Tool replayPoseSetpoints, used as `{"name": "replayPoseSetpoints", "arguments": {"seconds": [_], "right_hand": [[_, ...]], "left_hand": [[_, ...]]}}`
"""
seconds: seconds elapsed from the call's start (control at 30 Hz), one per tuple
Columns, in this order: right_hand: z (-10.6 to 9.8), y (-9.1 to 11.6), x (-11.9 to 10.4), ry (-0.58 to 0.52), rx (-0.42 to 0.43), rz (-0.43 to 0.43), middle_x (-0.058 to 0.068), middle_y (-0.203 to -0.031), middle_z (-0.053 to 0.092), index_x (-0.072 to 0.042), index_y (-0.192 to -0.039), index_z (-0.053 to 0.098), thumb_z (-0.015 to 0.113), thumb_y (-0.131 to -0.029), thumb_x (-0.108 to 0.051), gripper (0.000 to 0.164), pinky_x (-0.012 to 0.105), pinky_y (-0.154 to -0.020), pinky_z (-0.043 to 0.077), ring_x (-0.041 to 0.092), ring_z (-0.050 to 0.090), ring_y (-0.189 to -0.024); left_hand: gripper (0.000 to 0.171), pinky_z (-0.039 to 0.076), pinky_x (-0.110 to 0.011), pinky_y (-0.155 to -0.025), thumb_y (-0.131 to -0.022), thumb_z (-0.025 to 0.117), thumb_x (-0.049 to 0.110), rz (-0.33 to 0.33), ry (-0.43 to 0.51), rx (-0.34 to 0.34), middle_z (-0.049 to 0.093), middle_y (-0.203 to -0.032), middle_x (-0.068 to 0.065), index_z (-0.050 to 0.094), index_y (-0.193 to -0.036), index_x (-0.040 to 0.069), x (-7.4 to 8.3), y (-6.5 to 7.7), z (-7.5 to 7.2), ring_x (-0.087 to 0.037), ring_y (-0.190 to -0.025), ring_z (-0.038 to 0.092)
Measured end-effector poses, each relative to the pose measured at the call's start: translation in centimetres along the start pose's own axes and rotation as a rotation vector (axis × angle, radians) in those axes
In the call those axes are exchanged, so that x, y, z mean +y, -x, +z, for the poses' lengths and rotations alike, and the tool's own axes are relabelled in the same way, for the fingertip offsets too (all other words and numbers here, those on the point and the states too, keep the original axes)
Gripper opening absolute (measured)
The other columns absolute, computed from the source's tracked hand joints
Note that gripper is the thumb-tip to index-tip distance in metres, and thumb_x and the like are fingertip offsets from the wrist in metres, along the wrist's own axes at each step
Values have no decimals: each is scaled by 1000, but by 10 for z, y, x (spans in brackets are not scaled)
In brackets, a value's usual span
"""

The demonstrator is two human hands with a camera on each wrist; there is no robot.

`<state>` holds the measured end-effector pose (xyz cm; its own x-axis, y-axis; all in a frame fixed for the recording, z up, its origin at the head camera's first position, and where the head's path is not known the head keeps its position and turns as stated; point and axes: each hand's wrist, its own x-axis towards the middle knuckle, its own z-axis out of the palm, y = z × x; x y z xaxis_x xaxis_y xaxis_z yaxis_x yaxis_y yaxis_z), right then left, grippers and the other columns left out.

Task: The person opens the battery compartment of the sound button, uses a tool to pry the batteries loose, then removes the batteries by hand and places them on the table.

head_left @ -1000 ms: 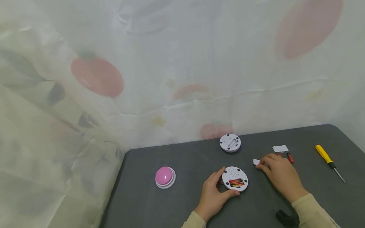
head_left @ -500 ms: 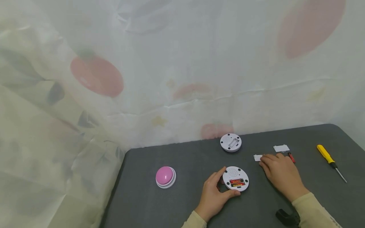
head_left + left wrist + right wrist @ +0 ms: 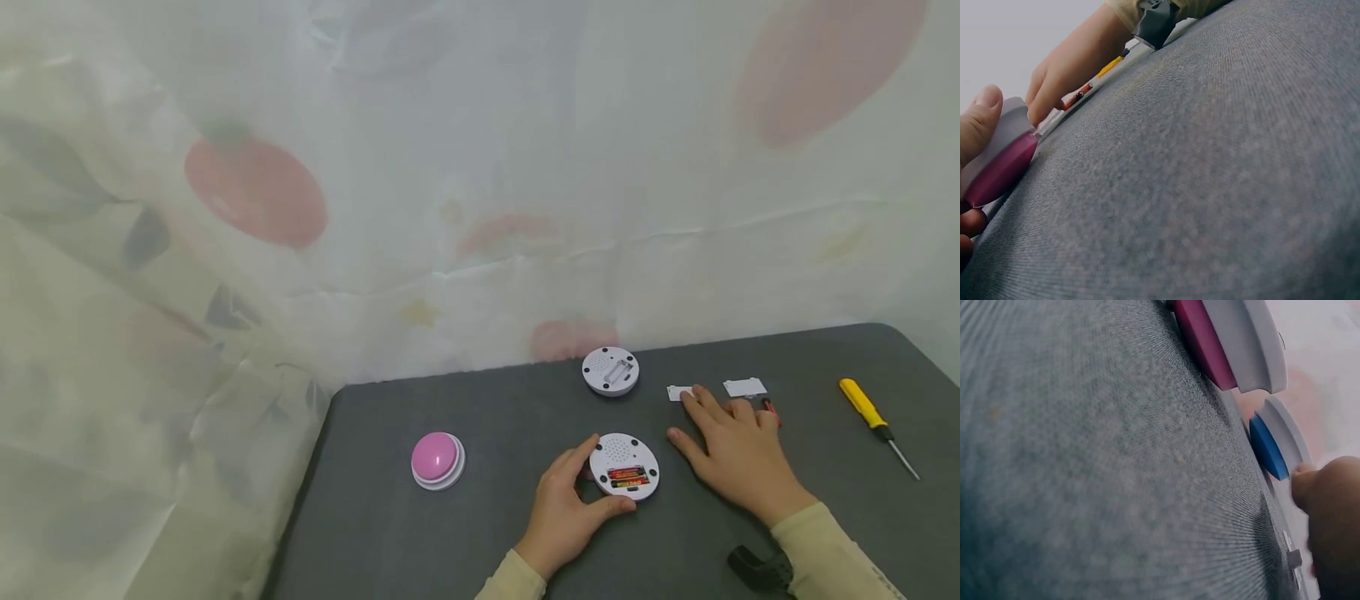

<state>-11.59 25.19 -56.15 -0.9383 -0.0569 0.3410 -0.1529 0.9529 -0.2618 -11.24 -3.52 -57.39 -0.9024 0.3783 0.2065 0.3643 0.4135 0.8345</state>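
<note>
My left hand (image 3: 562, 512) grips the rim of an upside-down push button (image 3: 621, 450) between thumb and fingers; red batteries (image 3: 628, 477) lie in its uncovered compartment. In the left wrist view, the button's magenta dome (image 3: 1007, 169) faces down to the table. With fingers spread, my right hand (image 3: 742, 458) is over the table to the right, its fingertips at the edge of a small white battery cover (image 3: 677, 392). Another white cover (image 3: 745, 387) lies just beyond that hand, and a red battery (image 3: 770, 408) is partly hidden by its fingers.
A second upside-down push button (image 3: 611, 372), its battery compartment empty, sits at the back; its blue dome (image 3: 1268, 447) shows in the right wrist view. To the left stands a pink push button (image 3: 435, 458), dome up. A yellow-handled screwdriver (image 3: 866, 408) lies far right.
The small cover, pinched by my right hand earlier, has moved toward the back of the table. That hand's fingers have since spread out. My left hand stays on the button.
</note>
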Motion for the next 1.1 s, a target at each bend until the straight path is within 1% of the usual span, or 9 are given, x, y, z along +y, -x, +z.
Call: {"name": "replayPoseSetpoints", "arguments": {"seconds": [0.1, 0.27, 0.37, 0.47, 0.57, 0.7, 0.8, 0.93, 1.1], "right_hand": [[-2, -1, -2, -69, 118, -5, 27, -150, 61, -2, -145, 67, 77, -100, -36, 58, 67, -84, 31, 50, 53, -114], [-9, -7, -1, -151, 377, -72, 23, -118, 77, 0, -119, 78, 81, -90, -16, 33, 63, -76, 36, 47, 65, -96], [-17, -8, 9, -131, 443, -34, 25, -107, 75, 1, -113, 79, 80, -89, -13, 28, 67, -72, 42, 50, 65, -90], [-27, -5, 28, -101, 458, 74, 34, -107, 67, 5, -115, 77, 77, -90, -10, 29, 75, -75, 42, 57, 60, -93], [-38, 0, 49, -76, 368, 273, 45, -121, 54, 9, -133, 66, 69, -96, -13, 43, 81, -85, 35, 67, 50, -107], [-53, 5, 73, -24, 141, 561, 55, -137, 31, 13, -157, 38, 56, -105, -21, 64, 83, -92, 29, 74, 36, -122], [-62, 6, 86, -7, -1, 713, 58, -138, 22, 15, -161, 23, 46, -108, -21, 68, 81, -95, 31, 75, 34, -121], [-70, 6, 96, 6, -182, 835, 59, -132, 23, 21, -150, 29, 39, -110, -17, 56, 78, -98, 34, 74, 35, -116], [-73, 7, 101, 24, -315, 847, 51, -117, 36, 27, -133, 37, 43, -111, -11, 44, 73, -89, 47, 67, 49, -106]], "left_hand": [[93, 53, -28, -92, -81, 94, 52, -7, -21, -2, 66, -121, 13, 57, -160, 19, 0, 0, 1, -3, -104, 58], [93, 53, -36, -101, -82, 94, 53, -28, -42, 11, 66, -135, 10, 55, -161, 21, 1, 1, 0, -5, -115, 59], [93, 53, -37, -103, -82, 95, 52, -32, -44, 22, 65, -138, 10, 54, -160, 22, 2, 2, 0, -5, -117, 59], [93, 53, -35, -100, -82, 95, 51, -27, -44, 22, 65, -136, 10, 55, -160, 21, 3, 2, 0, -5, -113, 59], [93, 53, -36, -101, -82, 95, 52, -23, -47, 18, 65, -138, 10, 54, -160, 21, 3, 1, 1, -5, -115, 59], [93, 52, -39, -105, -82, 95, 51, -24, -43, 16, 64, -142, 9, 54, -161, 21, 3, 1, 1, -7, -121, 59], [93, 52, -40, -106, -83, 95, 51, -20, -45, 17, 64, -143, 9, 54, -161, 20, 2, 0, 1, -8, -123, 59], [93, 53, -39, -104, -83, 94, 52, -7, -60, 23, 64, -141, 9, 54, -160, 20, 1, 0, 0, -7, -120, 60], [91, 54, -37, -102, -84, 94, 51, 10, -68, 30, 65, -139, 9, 55, -160, 20, -2, 1, 1, -6, -116, 60]]}}
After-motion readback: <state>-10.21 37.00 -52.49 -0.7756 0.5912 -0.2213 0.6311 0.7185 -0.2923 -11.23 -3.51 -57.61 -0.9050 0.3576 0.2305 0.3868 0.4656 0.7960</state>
